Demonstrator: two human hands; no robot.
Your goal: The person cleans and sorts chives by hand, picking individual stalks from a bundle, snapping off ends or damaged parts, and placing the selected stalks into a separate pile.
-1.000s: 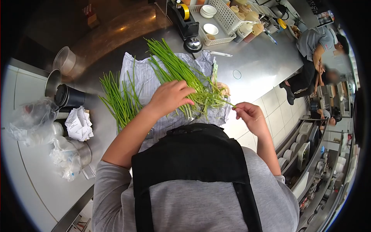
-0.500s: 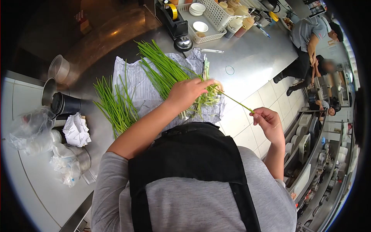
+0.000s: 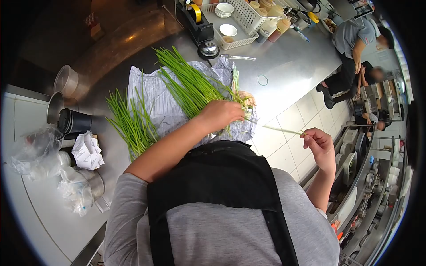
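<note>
My right hand [image 3: 318,144], fingers pinched, holds the end of a thin green chive stalk [image 3: 284,130] out over the counter's edge. The stalk's other end is blurred and points toward my left hand [image 3: 224,114]. That hand is closed, with its fingers curled down over pale trimmings [image 3: 249,111] at the right side of the paper; what they hold is hidden. A thick bunch of green chives [image 3: 188,80] lies on crumpled grey printed paper [image 3: 141,84], just beyond my left hand. Another chive pile [image 3: 131,119] lies farther left, partly on the paper.
On the steel counter [image 3: 284,62] stand a tape dispenser [image 3: 197,22], a call bell [image 3: 208,50] and a white basket [image 3: 239,42]; a pen [image 3: 238,57] and rubber band [image 3: 262,80] lie there. Crumpled receipts [image 3: 87,150] and plastic bags [image 3: 75,186] are left. Co-workers [image 3: 355,40] stand right.
My right hand has moved right and slightly down with the stalk, whose far end has come away from my left hand. My left hand has lowered and curled its fingers over the trimmings.
</note>
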